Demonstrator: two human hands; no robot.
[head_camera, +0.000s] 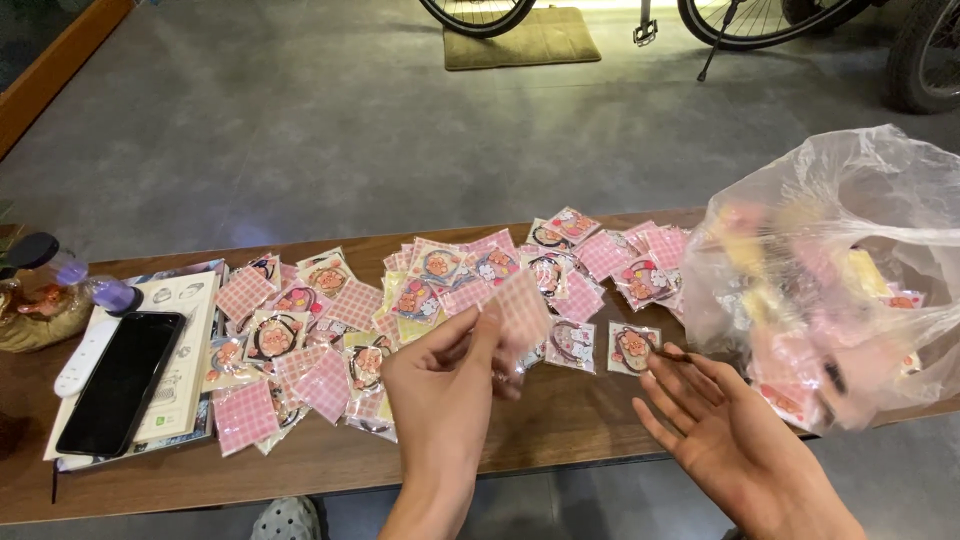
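Pink checked packet (522, 312) sat pinched between my left hand's (445, 385) thumb and fingertips, raised above the tabletop (560, 420), just left of my right hand (725, 420). Packet was blurred, roughly square, tilted, flat face toward me; long axis unclear. Right hand was open, palm up, fingers spread, holding nothing, beside the clear plastic bag (850, 260). More packets (330, 330) lay scattered behind.

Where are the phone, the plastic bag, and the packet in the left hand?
Phone (122, 380), head view, middle of its dark screen.
Plastic bag (850, 200), head view, its upper clear wall.
Packet (522, 312), head view, its pink checked face.
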